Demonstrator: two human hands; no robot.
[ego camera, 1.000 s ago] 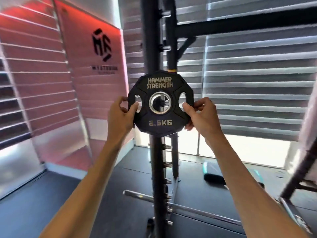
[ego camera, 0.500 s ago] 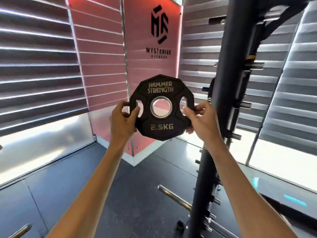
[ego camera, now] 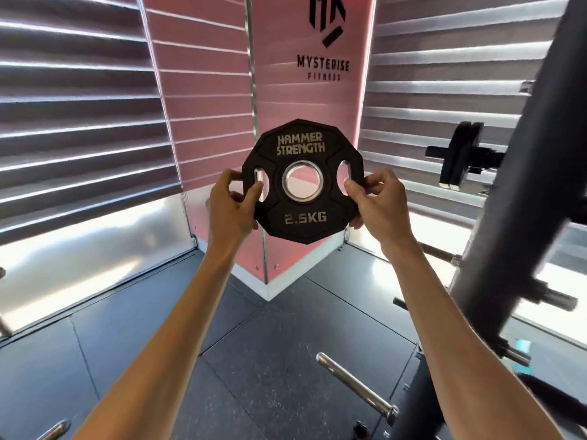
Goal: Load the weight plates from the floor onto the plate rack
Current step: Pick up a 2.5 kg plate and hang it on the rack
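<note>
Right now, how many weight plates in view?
3. One 2.5KG plate is held upright between the left hand and right hand. Two thin plates sit side by side on a rack peg at right. The rack upright may hide more.

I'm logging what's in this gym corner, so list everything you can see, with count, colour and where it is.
Weight plate: one, black with pale lettering reading 2.5KG, held upright at centre, off the floor.
Plates on rack peg: two as far as I can tell, black, upper right, already loaded.
Rack upright: one, black, leaning across the right side.
Empty pegs: several, silver, low on the rack at bottom right.
Wall panel: one, pink, with a black fitness logo, in the corner behind.
Blinds: grey, on both sides.
Floor: dark grey tiles.
Left hand: one, gripping the plate's left edge.
Right hand: one, gripping its right edge.
</note>
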